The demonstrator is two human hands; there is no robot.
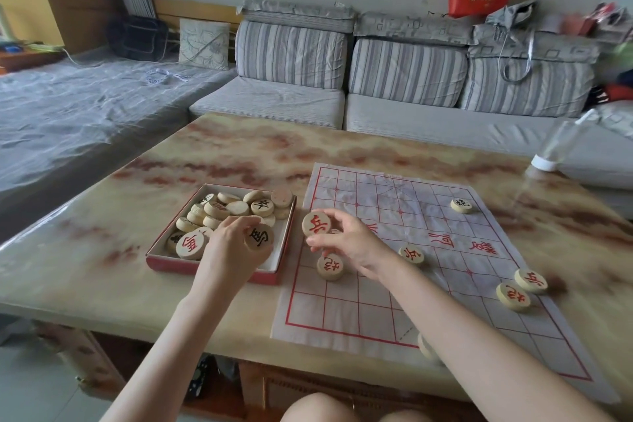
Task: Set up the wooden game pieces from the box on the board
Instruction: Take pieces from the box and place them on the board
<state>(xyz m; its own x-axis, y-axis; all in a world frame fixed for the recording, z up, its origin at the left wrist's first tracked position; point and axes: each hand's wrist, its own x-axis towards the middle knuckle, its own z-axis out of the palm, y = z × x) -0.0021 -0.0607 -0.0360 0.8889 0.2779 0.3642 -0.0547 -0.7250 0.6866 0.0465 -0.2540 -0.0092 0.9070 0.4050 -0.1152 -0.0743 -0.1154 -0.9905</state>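
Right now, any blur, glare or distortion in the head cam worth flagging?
Head view: wide-angle bowing curves the table edge; right edge smeared, with the clear bottle and clutter soft; glossy tabletop shows a pale sheen at far right; soft, even light, faint shadows; left hand and right hand reasonably sharp, piece characters legible.

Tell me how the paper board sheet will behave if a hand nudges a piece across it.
The board sheet looks thin and creased, so it would probably wrinkle or slide on the glossy table rather than stay put. Only a few pieces weigh it down, such as the one near its far corner. Lifting pieces seems safer than pushing.
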